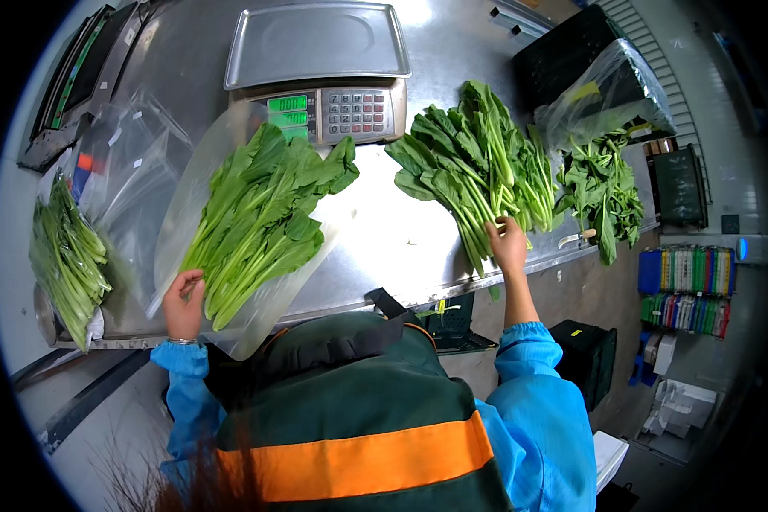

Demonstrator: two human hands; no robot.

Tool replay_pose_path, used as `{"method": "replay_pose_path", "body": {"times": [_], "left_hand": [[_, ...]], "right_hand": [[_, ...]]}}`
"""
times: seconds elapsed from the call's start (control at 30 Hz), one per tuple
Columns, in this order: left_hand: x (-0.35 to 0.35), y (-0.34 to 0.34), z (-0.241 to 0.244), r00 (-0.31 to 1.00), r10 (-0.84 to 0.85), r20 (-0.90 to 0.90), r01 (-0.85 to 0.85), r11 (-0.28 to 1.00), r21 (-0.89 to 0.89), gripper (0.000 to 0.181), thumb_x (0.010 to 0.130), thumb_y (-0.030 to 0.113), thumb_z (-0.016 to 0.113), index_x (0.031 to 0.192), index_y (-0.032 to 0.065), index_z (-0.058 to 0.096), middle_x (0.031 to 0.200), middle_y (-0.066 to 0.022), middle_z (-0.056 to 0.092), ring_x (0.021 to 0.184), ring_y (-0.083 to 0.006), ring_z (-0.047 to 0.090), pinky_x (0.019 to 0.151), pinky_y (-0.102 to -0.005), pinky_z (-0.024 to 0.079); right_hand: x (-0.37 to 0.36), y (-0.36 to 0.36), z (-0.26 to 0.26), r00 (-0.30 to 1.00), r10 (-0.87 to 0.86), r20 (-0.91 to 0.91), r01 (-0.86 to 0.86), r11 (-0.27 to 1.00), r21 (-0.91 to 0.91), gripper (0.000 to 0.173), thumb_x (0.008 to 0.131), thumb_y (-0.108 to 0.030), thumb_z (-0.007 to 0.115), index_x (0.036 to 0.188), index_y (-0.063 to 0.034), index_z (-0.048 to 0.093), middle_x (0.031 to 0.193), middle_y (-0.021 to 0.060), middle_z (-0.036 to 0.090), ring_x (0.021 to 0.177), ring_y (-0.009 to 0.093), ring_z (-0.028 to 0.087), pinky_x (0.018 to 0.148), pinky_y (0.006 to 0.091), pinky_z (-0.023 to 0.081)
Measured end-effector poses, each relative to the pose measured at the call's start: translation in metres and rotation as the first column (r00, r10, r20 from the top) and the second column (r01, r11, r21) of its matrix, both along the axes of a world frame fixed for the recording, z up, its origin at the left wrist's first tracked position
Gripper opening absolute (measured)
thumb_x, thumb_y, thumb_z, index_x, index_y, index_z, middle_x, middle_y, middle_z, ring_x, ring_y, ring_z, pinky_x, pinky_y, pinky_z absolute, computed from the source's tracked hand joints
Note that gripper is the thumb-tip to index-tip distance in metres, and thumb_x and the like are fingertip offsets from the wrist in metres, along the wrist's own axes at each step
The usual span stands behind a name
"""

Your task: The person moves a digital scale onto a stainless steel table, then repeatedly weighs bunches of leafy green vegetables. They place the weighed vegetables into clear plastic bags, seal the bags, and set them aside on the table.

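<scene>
A pile of leafy greens (262, 205), stems towards me, lies on a clear plastic bag (179, 185) on the steel table (365, 249). My left hand (184, 304) is over the bag at the stem ends, fingers curled; whether it pinches anything is hidden. On the right, my right hand (508, 246) has its fingertips on the stems of a second heap of greens (467, 160). Behind the bagged greens stands a digital scale (317, 48), its tray bare and its display lit green.
More plastic bags (134, 153) and a wrapped bunch of greens (70, 262) lie at left. A curved knife (577, 238) rests by the front right edge, beside loose greens (601, 179). Dark crates stand at the back right (563, 57) and on the floor (585, 358).
</scene>
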State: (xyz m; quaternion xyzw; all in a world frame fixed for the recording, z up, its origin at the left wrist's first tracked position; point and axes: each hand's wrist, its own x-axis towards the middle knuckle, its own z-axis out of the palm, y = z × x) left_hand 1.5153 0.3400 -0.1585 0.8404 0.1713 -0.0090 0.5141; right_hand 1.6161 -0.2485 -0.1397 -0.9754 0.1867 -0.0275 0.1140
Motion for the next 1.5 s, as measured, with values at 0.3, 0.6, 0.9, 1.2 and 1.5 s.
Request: {"method": "replay_pose_path", "body": {"times": [0.3,0.6,0.9,1.2,1.5], "left_hand": [[-0.009,-0.002,0.002,1.000,0.025,0.009,-0.025,1.000,0.007,0.017,0.085,0.004,0.058,0.101,-0.0004,0.062,0.095,-0.0073,0.064,0.090,-0.0147,0.060,0.081,-0.0283,0.047],[-0.029,0.006,-0.011,0.992,0.117,0.037,-0.115,0.992,-0.047,0.015,0.087,0.004,0.058,0.101,-0.0009,0.060,0.095,-0.0028,0.061,0.090,-0.0099,0.058,0.081,-0.0237,0.045],[-0.018,-0.003,-0.025,0.989,0.125,0.081,-0.119,0.990,-0.080,0.013,0.087,0.005,0.058,0.098,-0.0003,0.062,0.093,-0.0035,0.063,0.086,-0.0105,0.059,0.078,-0.0247,0.046],[0.045,-0.143,0.085,0.978,-0.152,0.141,0.192,0.920,-0.340,0.044,0.086,0.008,0.060,0.129,0.0049,0.049,0.114,-0.0111,0.060,0.105,-0.0176,0.057,0.084,-0.0300,0.048],[0.058,-0.072,0.087,0.945,-0.009,0.328,-0.078,0.965,0.251,0.025,0.083,0.006,0.061,0.108,0.0025,0.062,0.089,-0.0148,0.063,0.073,-0.0279,0.063,0.061,-0.0307,0.047]], "right_hand": [[0.090,0.004,0.017,0.975,-0.150,0.162,0.165,0.983,-0.084,0.055,0.081,-0.039,0.064,0.120,-0.0063,0.042,0.105,0.0190,0.060,0.096,0.038,0.057,0.080,0.0459,0.045],[0.082,-0.039,0.026,0.748,-0.652,0.125,-0.105,0.070,0.992,0.018,0.092,-0.018,0.055,0.095,-0.0014,0.052,0.076,0.0091,0.061,0.055,0.016,0.056,0.049,0.0252,0.046],[0.051,-0.013,-0.014,0.997,-0.032,0.074,0.042,0.989,-0.145,0.040,0.079,-0.042,0.066,0.090,-0.0040,0.062,0.079,0.0152,0.064,0.082,0.035,0.062,0.071,0.0439,0.047],[0.000,0.185,0.045,0.997,0.072,0.010,-0.009,-0.016,1.000,0.025,0.083,-0.008,0.064,0.102,0.0078,0.059,0.084,0.0137,0.065,0.060,0.012,0.056,0.059,0.0246,0.048],[-0.027,0.276,0.047,0.671,0.728,0.142,-0.435,0.232,0.870,0.023,0.080,-0.005,0.067,0.101,0.0027,0.060,0.089,0.0073,0.066,0.069,0.010,0.063,0.065,0.0241,0.050]]}}
